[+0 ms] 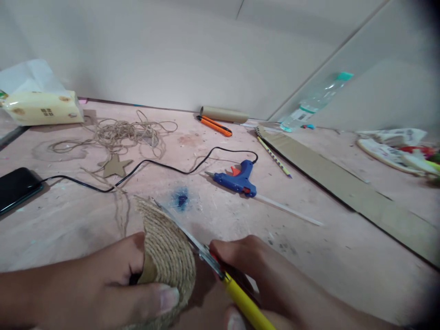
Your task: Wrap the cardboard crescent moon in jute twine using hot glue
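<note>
My left hand [113, 284] grips a curved cardboard piece [168, 247] faced with rows of tan twine, its thumb pressed on the twine side. In my right hand [261, 270] is a pair of scissors [202, 252] with a yellow handle and a bit of red. The blades point up and left, lying along the upper right edge of the twine-covered piece, tips near its top corner. Loose twine ends stick out beside that corner. How far the blades are parted is hard to make out. My left fingers are partly hidden behind the piece.
Beyond my hands lie a blue glue gun [237, 178], a tangle of twine [127, 133], a cardboard star [116, 166] and an orange cutter [215, 126]. A phone [19, 190] and tissue pack [44, 107] sit left; a pencil [275, 158], cardboard strip [343, 183] and bottle [316, 103] right.
</note>
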`<state>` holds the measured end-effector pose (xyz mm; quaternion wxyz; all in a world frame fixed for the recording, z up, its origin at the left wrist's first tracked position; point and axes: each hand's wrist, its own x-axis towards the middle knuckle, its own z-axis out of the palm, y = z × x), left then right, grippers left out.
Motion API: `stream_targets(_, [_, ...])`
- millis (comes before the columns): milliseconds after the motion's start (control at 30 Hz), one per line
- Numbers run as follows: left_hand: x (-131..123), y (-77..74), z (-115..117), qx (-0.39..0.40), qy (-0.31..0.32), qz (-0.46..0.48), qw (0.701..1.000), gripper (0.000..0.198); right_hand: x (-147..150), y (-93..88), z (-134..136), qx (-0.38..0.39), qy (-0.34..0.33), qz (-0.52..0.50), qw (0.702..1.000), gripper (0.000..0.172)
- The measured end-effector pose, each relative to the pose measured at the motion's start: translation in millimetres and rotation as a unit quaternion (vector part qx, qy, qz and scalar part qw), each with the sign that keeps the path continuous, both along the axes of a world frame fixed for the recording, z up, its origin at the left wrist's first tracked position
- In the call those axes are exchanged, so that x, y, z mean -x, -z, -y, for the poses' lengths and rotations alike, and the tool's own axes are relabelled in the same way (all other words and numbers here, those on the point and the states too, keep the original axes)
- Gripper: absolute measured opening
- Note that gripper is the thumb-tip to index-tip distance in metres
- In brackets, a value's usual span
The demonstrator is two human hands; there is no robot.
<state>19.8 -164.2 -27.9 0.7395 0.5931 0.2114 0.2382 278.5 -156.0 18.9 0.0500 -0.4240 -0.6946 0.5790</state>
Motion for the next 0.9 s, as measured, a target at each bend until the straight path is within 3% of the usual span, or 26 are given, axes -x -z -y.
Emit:
stream_targets(100, [1,1.1,0,0.003,-0.005,-0.002,1.0,0.046,-1,-0.3,-6,0.012,-0.031,-0.001,0.999,0.06])
stream_targets(433, [6,-1.9,-4,-0.026,0.019,-0.038,0.999,0.045,-3,1.0,-10,0.004,-0.044,-0.013,0.999,0.062])
stream_targets(633, [7,-1.5,-4,-0.035,0.028,-0.05,0.998,0.053,-2,0.1,3,-0.044,0.01,0.005,0.999,0.068])
stream_targets(900, [7,-1.1,-5,-0.038,0.023,-0.046,0.998,0.056,-8,5.4,3,-0.038,0.014,0.004,0.999,0.069])
